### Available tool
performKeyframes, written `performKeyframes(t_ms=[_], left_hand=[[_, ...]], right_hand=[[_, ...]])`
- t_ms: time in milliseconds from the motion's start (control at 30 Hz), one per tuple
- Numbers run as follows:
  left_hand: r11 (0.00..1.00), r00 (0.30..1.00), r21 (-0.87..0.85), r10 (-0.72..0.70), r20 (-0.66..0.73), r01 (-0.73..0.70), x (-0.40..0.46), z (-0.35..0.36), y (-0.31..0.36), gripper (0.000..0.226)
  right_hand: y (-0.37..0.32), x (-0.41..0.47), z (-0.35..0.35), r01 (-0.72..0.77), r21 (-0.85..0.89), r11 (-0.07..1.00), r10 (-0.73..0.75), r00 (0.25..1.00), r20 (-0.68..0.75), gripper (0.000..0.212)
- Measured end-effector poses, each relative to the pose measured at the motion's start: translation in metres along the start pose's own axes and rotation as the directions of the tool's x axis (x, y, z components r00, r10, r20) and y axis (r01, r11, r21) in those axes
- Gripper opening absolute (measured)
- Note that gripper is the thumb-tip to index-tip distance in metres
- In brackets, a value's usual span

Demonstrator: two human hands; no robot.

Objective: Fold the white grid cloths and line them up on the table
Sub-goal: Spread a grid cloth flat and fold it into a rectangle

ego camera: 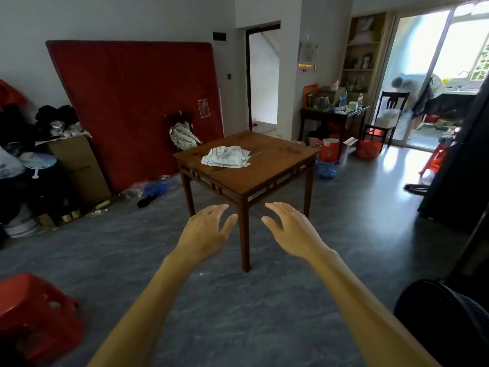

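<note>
White grid cloths (226,157) are seen crumpled in a heap on the wooden surface (267,165), toward 12 o'clock. Left hand (205,233) and right hand (292,229) are held out, fingers relaxed, nothing grasped. No writing legible.

cloths (226,157) crumpled on table (275,168) | hands (209,230) empty, apart

The white grid cloths (226,157) lay crumpled in one loose heap on my wooden table (275,165), toward its far left side.
</note>
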State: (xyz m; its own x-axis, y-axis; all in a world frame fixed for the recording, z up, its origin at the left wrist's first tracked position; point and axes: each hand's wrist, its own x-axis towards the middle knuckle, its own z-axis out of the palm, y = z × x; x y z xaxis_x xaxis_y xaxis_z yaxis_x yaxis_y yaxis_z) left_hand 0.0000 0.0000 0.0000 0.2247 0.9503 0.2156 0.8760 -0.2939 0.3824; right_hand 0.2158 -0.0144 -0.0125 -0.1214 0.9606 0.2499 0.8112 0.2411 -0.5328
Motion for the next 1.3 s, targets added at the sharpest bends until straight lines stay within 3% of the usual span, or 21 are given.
performKeyframes(t_ms=[600,933,1300], left_hand=[[0.995,0.995,-0.004,-0.098,0.018,0.098,0.049,0.040,-0.007,0.057],[0.977,0.982,-0.104,-0.181,0.046,0.185,0.122,0.034,-0.132,0.057],[0.983,0.994,-0.158,-0.088,0.065,0.098,0.242,0.005,-0.261,0.055]], right_hand=[[0.054,0.053,0.028,0.016,0.077,0.997,-0.019,0.999,0.030,0.051],[0.015,0.163,0.124,-0.014,0.168,0.986,-0.007,0.993,0.122,0.046],[-0.040,0.319,0.184,-0.088,0.111,0.990,0.079,0.993,0.083,0.047]])
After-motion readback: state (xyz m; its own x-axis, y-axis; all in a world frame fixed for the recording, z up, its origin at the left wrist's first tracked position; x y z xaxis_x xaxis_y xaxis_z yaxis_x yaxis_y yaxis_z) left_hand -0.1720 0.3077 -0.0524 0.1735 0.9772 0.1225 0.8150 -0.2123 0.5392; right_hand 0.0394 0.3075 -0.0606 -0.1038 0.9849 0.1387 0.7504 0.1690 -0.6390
